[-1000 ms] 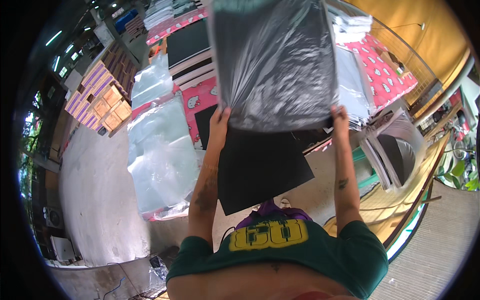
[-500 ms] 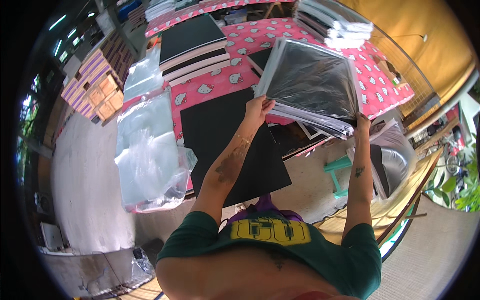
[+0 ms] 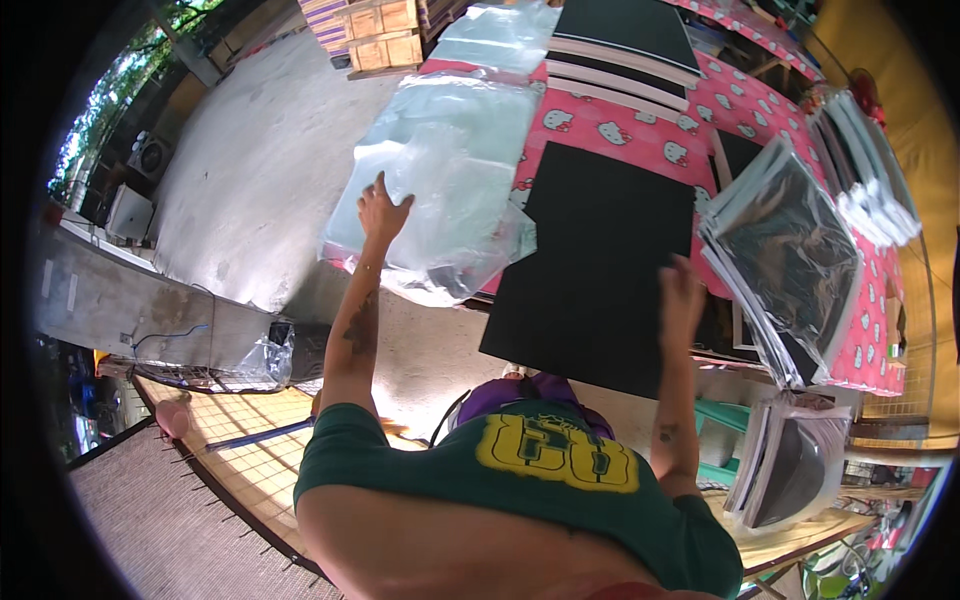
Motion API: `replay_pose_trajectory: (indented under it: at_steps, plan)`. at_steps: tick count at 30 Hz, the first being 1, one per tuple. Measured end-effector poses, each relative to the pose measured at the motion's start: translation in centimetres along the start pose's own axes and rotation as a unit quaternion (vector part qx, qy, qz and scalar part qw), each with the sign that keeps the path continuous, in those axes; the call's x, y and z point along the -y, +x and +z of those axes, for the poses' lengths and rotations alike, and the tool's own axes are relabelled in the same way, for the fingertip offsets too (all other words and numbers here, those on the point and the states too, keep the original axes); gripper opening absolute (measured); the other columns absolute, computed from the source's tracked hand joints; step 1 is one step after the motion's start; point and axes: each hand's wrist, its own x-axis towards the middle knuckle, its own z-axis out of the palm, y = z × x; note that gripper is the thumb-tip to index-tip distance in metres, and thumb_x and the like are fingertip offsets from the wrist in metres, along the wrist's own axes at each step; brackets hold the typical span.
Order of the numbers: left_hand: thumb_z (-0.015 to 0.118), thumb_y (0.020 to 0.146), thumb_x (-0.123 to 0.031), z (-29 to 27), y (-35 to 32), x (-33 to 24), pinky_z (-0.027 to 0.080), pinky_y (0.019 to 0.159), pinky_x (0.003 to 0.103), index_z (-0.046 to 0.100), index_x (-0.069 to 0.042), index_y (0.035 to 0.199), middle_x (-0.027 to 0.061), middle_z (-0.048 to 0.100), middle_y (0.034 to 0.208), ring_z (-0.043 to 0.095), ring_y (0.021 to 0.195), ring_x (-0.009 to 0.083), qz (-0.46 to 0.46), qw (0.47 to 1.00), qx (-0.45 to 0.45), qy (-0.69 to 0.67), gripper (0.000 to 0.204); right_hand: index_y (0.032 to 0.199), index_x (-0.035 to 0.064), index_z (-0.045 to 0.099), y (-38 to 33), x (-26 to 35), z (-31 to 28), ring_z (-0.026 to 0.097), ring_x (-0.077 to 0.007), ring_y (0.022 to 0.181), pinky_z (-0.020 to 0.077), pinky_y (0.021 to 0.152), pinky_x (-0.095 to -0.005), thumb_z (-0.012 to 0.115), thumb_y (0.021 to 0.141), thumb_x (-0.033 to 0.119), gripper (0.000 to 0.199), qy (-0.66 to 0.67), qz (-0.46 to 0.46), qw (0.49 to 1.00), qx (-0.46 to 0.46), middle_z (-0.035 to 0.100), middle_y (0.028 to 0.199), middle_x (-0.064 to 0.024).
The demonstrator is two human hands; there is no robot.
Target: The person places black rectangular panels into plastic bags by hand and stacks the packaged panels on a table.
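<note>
Left hand [image 3: 383, 212] is spread over loose, clear plastic film sheets [image 3: 440, 150], left of the flat matte-black rectangular board [image 3: 592, 255]; contact unclear. Right hand [image 3: 681, 300] is blurred, near the board's right edge; cannot tell finger state. Lifting one film by its edge probably limits creasing.

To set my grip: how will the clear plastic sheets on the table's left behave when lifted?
The clear plastic sheets will probably be floppy: their near edge lies wrinkled. They look light for their size, being thin, translucent film. Glossy and overlapping, they may slide on one another.
</note>
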Motion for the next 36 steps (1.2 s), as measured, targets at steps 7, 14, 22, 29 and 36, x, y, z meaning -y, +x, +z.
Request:
replay_pose_trajectory:
  at_steps: [7, 14, 22, 29, 36]
  plan:
    - [0.060, 0.084, -0.030, -3.3, -3.3, -10.3, 0.048, 0.068, 0.030, 0.063, -0.003, 0.092, 0.0087, 0.063, 0.081, 0.060, 0.074, 0.0202, 0.163, 0.853, 0.378, -0.322, 0.028, 0.140, 0.0079, 0.022, -2.1, 3.3, 21.1, 0.032, -0.0218, 0.127, 0.0279, 0.102, -0.0433, 0.066, 0.082, 0.033, 0.077, 0.365, 0.164, 0.841, 0.363, 0.035, 0.134, -0.0104]
    - [0.064, 0.084, -0.038, -7.9, 2.0, -4.8, 0.050, 0.070, 0.027, 0.061, 0.001, 0.104, 0.0060, 0.063, 0.091, 0.059, 0.079, 0.0120, -0.048, 0.677, 0.540, -0.499, 0.044, 0.140, 0.0065, 0.028, 3.0, 5.4, 18.3, 0.035, -0.0232, 0.124, 0.0305, 0.101, -0.0356, 0.070, 0.076, 0.038, 0.083, 0.213, -0.082, 0.947, 0.225, 0.036, 0.137, -0.0149]
    - [0.069, 0.077, -0.029, -5.2, -1.6, -8.2, 0.048, 0.075, 0.038, 0.059, -0.003, 0.110, 0.0185, 0.062, 0.093, 0.061, 0.086, 0.0300, 0.237, 0.867, 0.173, -0.404, 0.043, 0.103, 0.0030, 0.062, 6.4, 1.7, 12.8, 0.052, -0.0080, 0.081, 0.0435, 0.074, -0.0245, 0.061, 0.086, 0.028, 0.030, 0.139, 0.030, 0.925, 0.352, 0.060, 0.087, -0.0026]
    - [0.068, 0.078, -0.026, -3.1, -9.5, -7.6, 0.043, 0.086, 0.041, 0.054, -0.005, 0.117, 0.0179, 0.055, 0.110, 0.052, 0.103, 0.0357, 0.303, 0.878, 0.203, -0.309, 0.047, 0.112, 0.0046, 0.055, 7.1, 0.0, 4.5, 0.054, -0.0293, 0.096, 0.0436, 0.084, -0.0399, 0.064, 0.078, 0.022, 0.040, -0.294, -0.212, 0.929, -0.076, 0.057, 0.104, -0.0135]
    - [0.062, 0.070, -0.013, -3.8, -16.5, -11.6, 0.041, 0.087, 0.041, 0.055, -0.006, 0.105, 0.0145, 0.056, 0.101, 0.051, 0.098, 0.0329, 0.456, 0.816, 0.188, -0.301, 0.037, 0.104, 0.0072, 0.056, -8.9, 1.5, 7.6, 0.054, -0.0297, 0.098, 0.0438, 0.083, -0.0399, 0.065, 0.076, 0.018, 0.031, -0.296, -0.218, 0.928, 0.066, 0.056, 0.100, -0.0129]
